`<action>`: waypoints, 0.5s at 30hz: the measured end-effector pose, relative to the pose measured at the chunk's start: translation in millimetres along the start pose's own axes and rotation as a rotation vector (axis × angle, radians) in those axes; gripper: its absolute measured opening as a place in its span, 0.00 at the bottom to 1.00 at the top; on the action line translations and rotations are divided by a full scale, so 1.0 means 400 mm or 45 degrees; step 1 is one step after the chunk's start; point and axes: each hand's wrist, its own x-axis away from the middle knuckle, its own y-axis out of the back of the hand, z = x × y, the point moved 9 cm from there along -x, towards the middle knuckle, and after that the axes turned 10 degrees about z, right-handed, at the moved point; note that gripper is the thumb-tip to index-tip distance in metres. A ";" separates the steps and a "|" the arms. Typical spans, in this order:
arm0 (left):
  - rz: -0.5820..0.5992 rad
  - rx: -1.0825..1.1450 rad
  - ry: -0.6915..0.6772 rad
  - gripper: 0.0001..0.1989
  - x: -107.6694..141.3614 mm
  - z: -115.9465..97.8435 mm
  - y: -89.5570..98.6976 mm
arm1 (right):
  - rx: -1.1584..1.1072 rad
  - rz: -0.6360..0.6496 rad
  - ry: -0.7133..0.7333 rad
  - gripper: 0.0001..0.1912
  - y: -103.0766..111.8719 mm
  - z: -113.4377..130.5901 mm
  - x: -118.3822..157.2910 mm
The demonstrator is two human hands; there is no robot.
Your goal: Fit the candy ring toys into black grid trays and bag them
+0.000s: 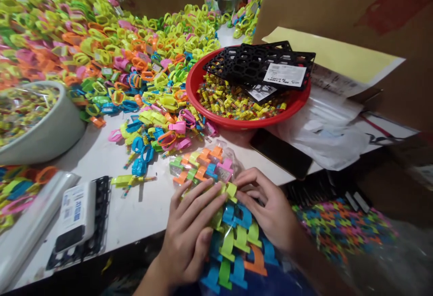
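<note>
Colourful plastic pieces in a clear bag (241, 237) lie in rows at the table's front edge and over the lap. My left hand (192, 224) rests on the bag's left side, its fingers stretched across the pieces. On the other side, my right hand (265, 201) has its fingers bent together at the bag's edge near a yellow-green piece; what they pinch is too small to make out. A loose heap of blue, pink and yellow pieces (162, 129) lies just beyond the bag.
A red basin (248, 124) holds small yellow items and black lattice sheets (250, 63). A phone (281, 153) lies nearby. At left are a pale bowl (64, 120), a plastic roll (37, 228) and a white pack (76, 215). Cardboard boxes (338, 16) stand behind.
</note>
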 end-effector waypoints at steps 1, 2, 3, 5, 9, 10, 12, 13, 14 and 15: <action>0.019 -0.031 -0.018 0.27 -0.001 -0.004 -0.001 | -0.008 -0.014 0.006 0.06 -0.003 0.000 -0.003; 0.038 -0.063 -0.048 0.27 -0.003 -0.011 -0.002 | -0.010 -0.029 0.013 0.06 -0.005 0.002 -0.006; 0.052 -0.093 -0.085 0.27 -0.004 -0.019 -0.003 | -0.005 -0.042 0.018 0.06 -0.007 0.004 -0.010; 0.061 -0.146 -0.143 0.28 -0.009 -0.033 -0.002 | 0.012 -0.062 0.016 0.07 -0.007 0.010 -0.015; 0.076 -0.228 -0.158 0.28 -0.020 -0.044 0.000 | -0.005 0.028 -0.058 0.07 -0.001 0.012 -0.028; 0.097 -0.244 -0.150 0.28 -0.021 -0.045 -0.003 | -0.014 0.082 -0.068 0.07 0.000 0.013 -0.031; 0.139 -0.264 -0.136 0.28 -0.023 -0.045 -0.008 | 0.003 0.155 -0.044 0.09 0.005 0.020 -0.036; 0.150 -0.266 -0.129 0.28 -0.024 -0.045 -0.009 | 0.020 0.146 -0.015 0.10 0.013 0.024 -0.039; 0.153 -0.264 -0.122 0.28 -0.024 -0.044 -0.009 | 0.028 0.109 0.008 0.10 0.022 0.026 -0.040; 0.153 -0.257 -0.119 0.27 -0.025 -0.044 -0.009 | 0.019 0.064 0.022 0.09 0.029 0.025 -0.041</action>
